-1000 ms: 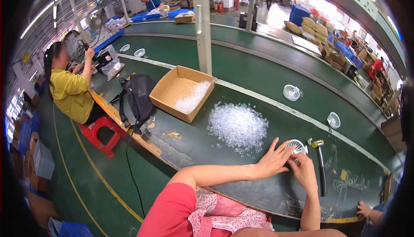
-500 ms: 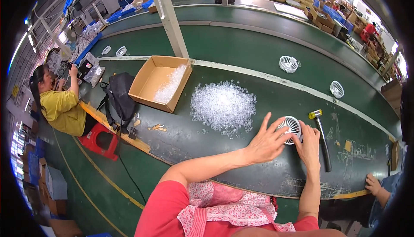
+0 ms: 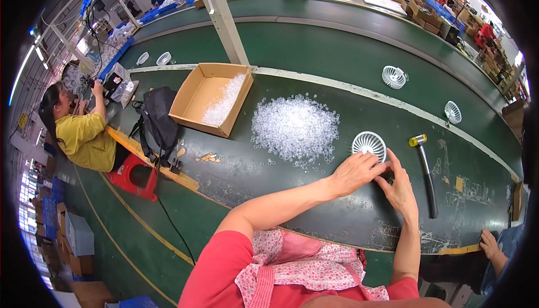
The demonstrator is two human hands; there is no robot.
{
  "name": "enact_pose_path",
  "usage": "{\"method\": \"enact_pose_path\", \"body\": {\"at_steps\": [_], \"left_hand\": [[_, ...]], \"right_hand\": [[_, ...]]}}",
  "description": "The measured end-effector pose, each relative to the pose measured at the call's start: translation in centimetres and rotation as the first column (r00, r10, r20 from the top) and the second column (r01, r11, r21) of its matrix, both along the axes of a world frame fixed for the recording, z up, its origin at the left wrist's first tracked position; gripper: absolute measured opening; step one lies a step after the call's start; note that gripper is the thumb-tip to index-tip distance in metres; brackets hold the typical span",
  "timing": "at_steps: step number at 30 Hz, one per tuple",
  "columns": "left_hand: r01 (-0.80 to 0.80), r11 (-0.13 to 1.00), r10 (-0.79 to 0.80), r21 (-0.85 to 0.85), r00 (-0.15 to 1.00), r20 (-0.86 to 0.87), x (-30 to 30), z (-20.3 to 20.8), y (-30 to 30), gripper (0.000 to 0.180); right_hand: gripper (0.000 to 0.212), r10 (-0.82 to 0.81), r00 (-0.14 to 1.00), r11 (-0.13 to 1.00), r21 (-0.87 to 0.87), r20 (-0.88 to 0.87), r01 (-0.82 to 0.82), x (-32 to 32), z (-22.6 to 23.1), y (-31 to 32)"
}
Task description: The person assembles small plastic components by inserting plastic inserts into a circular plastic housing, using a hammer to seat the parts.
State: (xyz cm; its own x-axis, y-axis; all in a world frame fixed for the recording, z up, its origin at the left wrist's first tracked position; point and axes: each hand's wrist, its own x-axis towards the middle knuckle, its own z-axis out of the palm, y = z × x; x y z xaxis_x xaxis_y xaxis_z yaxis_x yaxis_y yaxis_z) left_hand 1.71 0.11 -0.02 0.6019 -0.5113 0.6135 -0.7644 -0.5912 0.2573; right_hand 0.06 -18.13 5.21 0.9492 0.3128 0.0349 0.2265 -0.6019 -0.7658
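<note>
L hand [image 3: 355, 174] closes in since prev. frame: fingers bunched on white cage [image 3: 369, 141]; R hand [image 3: 398, 187] thumb + index alongside, pinch hidden, can't tell. Suggests 2-hand work, 1 part.

Along the tabletop [image 3: 337, 218] from left to right come a bag [image 3: 160, 114] by the near edge, a box [image 3: 196, 125] against the far edge, a pile [image 3: 296, 127], a grille [image 3: 369, 139] and a hammer [image 3: 428, 176].

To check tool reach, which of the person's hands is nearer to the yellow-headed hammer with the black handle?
Right. The right hand is left of the hammer, not touching it; the left hand is farther left, beyond the right hand.
</note>
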Motion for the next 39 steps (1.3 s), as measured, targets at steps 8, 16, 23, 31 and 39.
{"method": "enact_pose_path", "body": {"at_steps": [8, 16, 23, 31, 39], "left_hand": [[-0.057, 0.998, 0.059, -0.023, 0.994, 0.087, -0.1, 1.2, 1.1, 0.028], [-0.12, 0.989, 0.131, -0.085, 0.981, 0.141, -0.1, 2.4, 0.8, 0.034], [-0.129, 0.984, 0.139, -0.12, 0.987, 0.082, 0.1, 2.2, 0.6, 0.026], [-0.034, 0.957, 0.023, -0.287, 0.999, -0.044, 0.0, 2.9, 1.7, 0.014], [-0.074, 0.878, -0.077, -0.473, 0.953, -0.292, -0.4, 3.1, 1.0, 0.012]], "right_hand": [[0.028, -0.024, 1.0, 0.985, 0.169, 0.009, 0.023, 0.2, -0.1, 0.6], [0.017, -0.16, 0.984, 0.961, 0.241, 0.073, 0.138, 0.2, -0.1, 0.4], [0.011, -0.037, 0.939, 0.994, 0.113, 0.341, -0.002, -0.5, -0.6, 1.8], [0.013, -0.146, 0.97, 0.949, 0.304, 0.196, 0.081, -0.5, 0.1, 1.6], [0.019, -0.053, 0.996, 0.889, 0.451, -0.07, 0.079, -0.1, 1.1, 0.1]]}}
